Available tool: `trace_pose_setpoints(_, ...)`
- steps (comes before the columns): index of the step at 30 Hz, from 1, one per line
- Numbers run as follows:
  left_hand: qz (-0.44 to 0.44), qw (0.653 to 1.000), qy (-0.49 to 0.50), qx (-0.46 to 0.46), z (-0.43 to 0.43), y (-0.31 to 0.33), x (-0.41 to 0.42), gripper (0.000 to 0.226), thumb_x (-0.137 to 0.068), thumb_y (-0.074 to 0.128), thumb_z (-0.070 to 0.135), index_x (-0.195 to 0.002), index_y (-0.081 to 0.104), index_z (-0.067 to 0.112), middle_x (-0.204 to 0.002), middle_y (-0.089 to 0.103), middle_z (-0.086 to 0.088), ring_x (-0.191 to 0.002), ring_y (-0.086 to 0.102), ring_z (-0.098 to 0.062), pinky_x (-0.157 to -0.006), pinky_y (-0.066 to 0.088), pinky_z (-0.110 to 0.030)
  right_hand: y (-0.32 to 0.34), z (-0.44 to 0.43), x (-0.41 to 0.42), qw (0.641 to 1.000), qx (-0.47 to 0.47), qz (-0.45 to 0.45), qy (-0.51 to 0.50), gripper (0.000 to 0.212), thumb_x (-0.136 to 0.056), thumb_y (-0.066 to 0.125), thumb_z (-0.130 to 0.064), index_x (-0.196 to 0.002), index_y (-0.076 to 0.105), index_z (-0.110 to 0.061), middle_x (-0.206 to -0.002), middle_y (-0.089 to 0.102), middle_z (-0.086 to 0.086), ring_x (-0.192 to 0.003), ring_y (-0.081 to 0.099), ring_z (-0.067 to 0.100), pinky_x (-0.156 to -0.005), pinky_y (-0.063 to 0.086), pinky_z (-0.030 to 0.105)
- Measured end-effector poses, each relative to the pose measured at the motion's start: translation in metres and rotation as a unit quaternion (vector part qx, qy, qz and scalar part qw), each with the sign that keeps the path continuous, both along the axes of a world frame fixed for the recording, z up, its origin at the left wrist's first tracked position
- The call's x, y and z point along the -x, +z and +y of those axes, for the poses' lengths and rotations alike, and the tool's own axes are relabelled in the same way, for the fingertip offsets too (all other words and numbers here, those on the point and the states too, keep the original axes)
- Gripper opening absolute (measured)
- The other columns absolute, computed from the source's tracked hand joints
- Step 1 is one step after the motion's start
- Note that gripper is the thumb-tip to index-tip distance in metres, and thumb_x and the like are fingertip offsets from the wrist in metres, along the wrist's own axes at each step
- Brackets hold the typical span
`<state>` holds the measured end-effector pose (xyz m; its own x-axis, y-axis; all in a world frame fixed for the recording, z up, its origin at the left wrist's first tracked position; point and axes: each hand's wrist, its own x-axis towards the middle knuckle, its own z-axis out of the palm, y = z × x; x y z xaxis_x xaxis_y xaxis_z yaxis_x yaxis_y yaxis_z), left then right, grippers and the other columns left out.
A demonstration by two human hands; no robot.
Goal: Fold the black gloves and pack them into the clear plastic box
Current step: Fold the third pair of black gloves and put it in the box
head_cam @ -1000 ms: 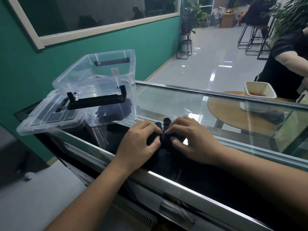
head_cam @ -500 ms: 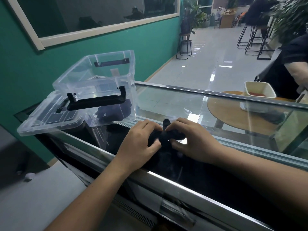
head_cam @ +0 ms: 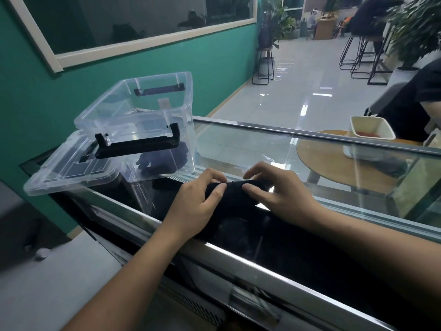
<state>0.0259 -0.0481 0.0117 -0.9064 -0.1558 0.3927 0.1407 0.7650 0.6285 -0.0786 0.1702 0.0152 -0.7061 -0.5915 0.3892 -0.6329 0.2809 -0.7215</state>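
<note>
I see both forearms reaching forward over the glass-topped table [head_cam: 238, 144], palms down. My left hand [head_cam: 195, 204] and right hand [head_cam: 281, 197] meet on a black fabric glove [head_cam: 235, 194] lying on the glass; the fingers of each hand curl and pinch its folded upper edge, thumbs nearly touching. Just to the left stands the clear plastic box [head_cam: 143, 115] with black handles, open, with dark gloves [head_cam: 162, 161] at its bottom. Its clear lid [head_cam: 69, 170] lies beside it.

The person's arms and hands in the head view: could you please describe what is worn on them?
Nothing is worn that shows: the left hand and right hand are bare, without rings or gloves, and both forearms are bare to the frame's edge, with no sleeve, watch or band.
</note>
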Motion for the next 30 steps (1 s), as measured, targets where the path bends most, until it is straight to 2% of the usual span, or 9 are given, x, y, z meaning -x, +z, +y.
trace_pose_setpoints(4,0.005,1.0,0.03,0.001,-0.003,-0.005,0.006,0.01,-0.106,0.066,0.037,-0.11,0.071,0.03,-0.102,0.073,0.019,-0.102,0.068,0.0,-0.088,0.052,-0.019,-0.004,-0.004,0.006,0.999,-0.028,0.02,-0.026,0.005,-0.098,0.075,-0.03,-0.093,0.073,-0.028,-0.082,0.074,-0.015,-0.079,0.068,0.002,-0.069,0.043,0.013)
trace_pose_setpoints(8,0.06,0.996,0.038,0.063,-0.003,-0.007,0.007,0.006,-0.101,0.074,0.024,-0.107,0.074,0.023,-0.107,0.064,0.011,-0.105,0.063,-0.009,-0.096,0.052,-0.024,-0.013,-0.005,0.012,0.994,-0.051,0.064,-0.066,0.006,-0.095,0.077,-0.034,-0.098,0.073,-0.032,-0.1,0.057,-0.012,-0.088,0.06,0.004,-0.073,0.042,0.011)
trace_pose_setpoints(12,0.11,0.985,0.004,0.131,0.001,-0.007,0.001,0.008,-0.1,0.075,0.014,-0.105,0.08,0.017,-0.104,0.068,0.008,-0.105,0.063,-0.016,-0.096,0.053,-0.031,-0.013,-0.006,0.009,0.986,-0.08,0.14,-0.042,0.006,-0.099,0.073,-0.021,-0.097,0.073,-0.027,-0.095,0.055,-0.008,-0.074,0.055,0.011,-0.066,0.039,0.024)
trace_pose_setpoints(15,0.09,0.99,-0.008,0.109,0.003,-0.008,0.0,0.014,-0.099,0.077,0.027,-0.111,0.079,0.021,-0.107,0.068,0.011,-0.104,0.066,-0.012,-0.095,0.056,-0.035,-0.011,-0.005,0.007,0.984,-0.09,0.151,-0.018,0.008,-0.101,0.068,-0.019,-0.102,0.072,-0.026,-0.098,0.057,-0.008,-0.076,0.059,0.015,-0.068,0.048,0.03)
trace_pose_setpoints(18,0.051,0.992,-0.02,0.113,0.002,-0.009,0.0,0.033,-0.091,0.081,0.041,-0.12,0.077,0.026,-0.112,0.066,0.015,-0.107,0.066,-0.01,-0.097,0.056,-0.035,-0.008,-0.001,0.005,0.984,-0.097,0.151,0.018,0.009,-0.099,0.067,-0.026,-0.108,0.07,-0.028,-0.104,0.056,-0.01,-0.082,0.062,0.011,-0.074,0.056,0.034)
trace_pose_setpoints(22,0.04,0.992,-0.012,0.122,0.002,-0.008,0.0,0.039,-0.088,0.081,0.032,-0.126,0.075,0.03,-0.117,0.067,0.016,-0.111,0.065,-0.009,-0.099,0.056,-0.034,-0.004,0.002,0.004,0.975,-0.146,0.159,0.06,0.032,-0.092,0.073,-0.036,-0.122,0.066,-0.029,-0.114,0.054,-0.008,-0.093,0.06,0.009,-0.079,0.051,0.019)
trace_pose_setpoints(26,0.049,0.99,0.0,0.134,0.003,-0.009,0.0,0.039,-0.089,0.082,0.026,-0.127,0.076,0.029,-0.116,0.071,0.014,-0.11,0.066,-0.009,-0.099,0.056,-0.032,-0.01,0.001,0.01,0.97,-0.153,0.182,0.054,0.035,-0.096,0.074,-0.028,-0.13,0.065,-0.029,-0.117,0.056,-0.005,-0.095,0.061,0.015,-0.08,0.054,0.029)
trace_pose_setpoints(30,0.065,0.987,-0.001,0.148,0.003,-0.011,0.0,0.04,-0.091,0.082,0.02,-0.13,0.076,0.025,-0.117,0.074,0.009,-0.11,0.069,-0.014,-0.099,0.057,-0.035,-0.013,-0.001,0.011,0.97,-0.133,0.196,0.048,0.038,-0.098,0.076,-0.025,-0.134,0.067,-0.031,-0.114,0.06,-0.003,-0.092,0.064,0.017,-0.078,0.054,0.029)
